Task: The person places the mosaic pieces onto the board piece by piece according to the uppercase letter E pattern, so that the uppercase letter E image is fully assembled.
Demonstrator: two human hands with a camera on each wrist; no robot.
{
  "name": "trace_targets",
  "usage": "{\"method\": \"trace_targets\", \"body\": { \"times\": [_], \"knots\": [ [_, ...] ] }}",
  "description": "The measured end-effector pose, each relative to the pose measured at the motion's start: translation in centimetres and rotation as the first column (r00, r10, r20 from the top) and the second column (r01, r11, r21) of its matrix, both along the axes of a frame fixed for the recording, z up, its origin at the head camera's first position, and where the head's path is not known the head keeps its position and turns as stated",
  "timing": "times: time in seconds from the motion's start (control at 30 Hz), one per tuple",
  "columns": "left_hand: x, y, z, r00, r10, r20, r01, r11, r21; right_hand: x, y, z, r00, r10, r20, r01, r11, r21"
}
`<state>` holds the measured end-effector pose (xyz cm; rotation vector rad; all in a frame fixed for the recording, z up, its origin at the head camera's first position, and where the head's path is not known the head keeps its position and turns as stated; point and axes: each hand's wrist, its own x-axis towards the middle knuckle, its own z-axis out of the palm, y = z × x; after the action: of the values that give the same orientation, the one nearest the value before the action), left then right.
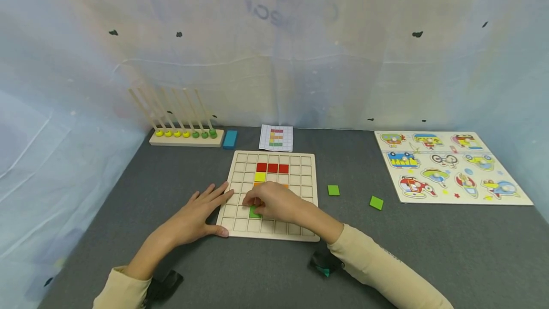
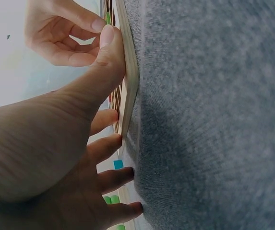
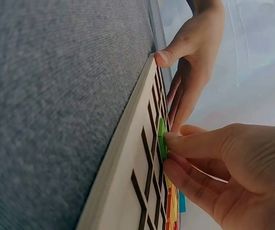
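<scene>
A wooden grid board (image 1: 308, 196) lies on the dark grey table. My left hand (image 1: 188, 223) rests along its left edge, fingers spread and the thumb at the near corner. Over the lower middle of the grid, my right hand (image 1: 279, 201) pinches a green square tile (image 3: 162, 139) between thumb and fingers. That tile is at a grid cell; whether it lies flat cannot be told. Farther up sit a row of red tiles (image 1: 272, 168) and a yellow tile (image 1: 259, 177). Orange tiles (image 1: 257, 184) show partly behind the right hand, which hides other cells.
Two loose green tiles, a nearer one (image 1: 376, 203) and a farther one (image 1: 333, 190), lie right of the board. Behind it are a printed pattern card (image 1: 266, 138), a blue block (image 1: 230, 139) and a bead-peg stand (image 1: 188, 141). A vehicle puzzle board (image 1: 443, 175) lies far right.
</scene>
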<state>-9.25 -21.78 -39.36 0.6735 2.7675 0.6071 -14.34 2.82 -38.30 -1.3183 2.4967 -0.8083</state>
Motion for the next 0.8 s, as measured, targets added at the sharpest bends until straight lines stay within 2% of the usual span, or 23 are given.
{"method": "trace_targets", "body": {
  "times": [0.23,0.4,0.67,0.8],
  "knots": [
    [0.0,0.1,0.0,1.0,0.003,-0.002,-0.003,1.0,-0.005,-0.1,0.5,0.3,0.999,0.024,0.035,-0.023,1.0,-0.013],
    [0.0,0.1,0.0,1.0,0.003,-0.005,-0.003,1.0,-0.008,-0.2,2.2,1.1,0.998,0.021,0.053,-0.019,0.999,-0.043],
    [0.1,0.0,0.0,1.0,-0.003,-0.004,0.003,1.0,0.003,-1.5,8.2,1.3,0.996,-0.087,0.037,0.09,0.991,-0.096],
    [0.1,0.0,0.1,1.0,-0.002,-0.006,0.002,1.0,0.004,-2.0,11.6,1.0,0.986,-0.168,0.006,0.168,0.985,-0.046]
  ]
}}
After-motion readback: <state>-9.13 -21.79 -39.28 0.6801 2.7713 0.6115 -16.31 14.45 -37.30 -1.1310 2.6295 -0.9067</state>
